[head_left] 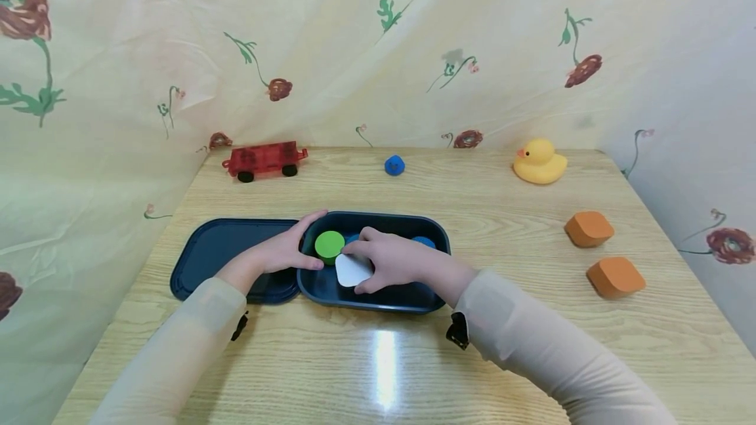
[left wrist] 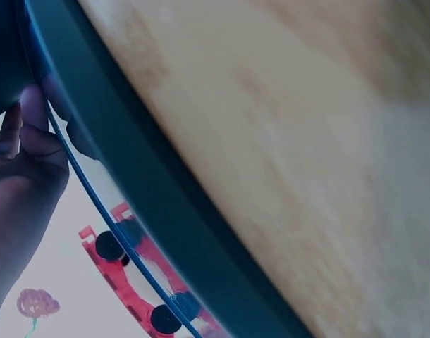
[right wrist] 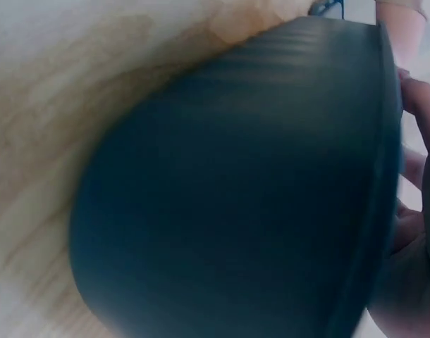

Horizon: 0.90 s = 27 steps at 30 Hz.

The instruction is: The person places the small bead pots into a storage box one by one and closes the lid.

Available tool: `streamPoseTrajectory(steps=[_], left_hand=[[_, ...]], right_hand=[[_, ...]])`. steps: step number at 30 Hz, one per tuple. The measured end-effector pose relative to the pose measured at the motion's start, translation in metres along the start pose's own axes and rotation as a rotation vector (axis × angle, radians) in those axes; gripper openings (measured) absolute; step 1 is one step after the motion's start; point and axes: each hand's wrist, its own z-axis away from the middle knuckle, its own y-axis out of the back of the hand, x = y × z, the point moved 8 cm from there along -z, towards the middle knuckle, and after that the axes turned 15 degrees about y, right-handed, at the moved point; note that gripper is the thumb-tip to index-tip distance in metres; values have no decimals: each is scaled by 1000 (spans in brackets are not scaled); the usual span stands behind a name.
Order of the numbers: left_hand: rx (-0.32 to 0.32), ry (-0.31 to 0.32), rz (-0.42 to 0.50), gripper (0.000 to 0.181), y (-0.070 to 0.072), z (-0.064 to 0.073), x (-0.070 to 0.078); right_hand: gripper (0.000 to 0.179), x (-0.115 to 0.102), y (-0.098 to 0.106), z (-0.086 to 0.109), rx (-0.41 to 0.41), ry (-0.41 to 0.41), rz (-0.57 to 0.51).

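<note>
Inside the dark box (head_left: 372, 302), left of its middle, a white block (head_left: 353, 272) is pinched between the thumb and fingers of the right hand (head_left: 394, 260). Just beyond it on the left stands a green block (head_left: 329, 245). The left hand (head_left: 287, 250), fingers and thumb spread wide, touches the box's left end, above a dark lid (head_left: 227, 258). Farther off are a red wagon (head_left: 264, 159) at far left, a yellow duck (head_left: 539, 162) at far right and, nearer, two orange blocks (head_left: 589, 229).
</note>
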Motion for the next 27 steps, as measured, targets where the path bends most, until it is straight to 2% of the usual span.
streamPoseTrajectory(steps=[9, 17, 27], left_hand=[[-19, -42, 17, 97, 0, 0, 2], [-52, -72, 45, 94, 0, 1, 4], [-109, -60, 105, 93, 1, 2, 0]], right_hand=[[64, 3, -12, -7, 6, -85, 31], [62, 0, -19, -13, 47, -76, 44], [61, 0, -22, -15, 55, -102, 29]])
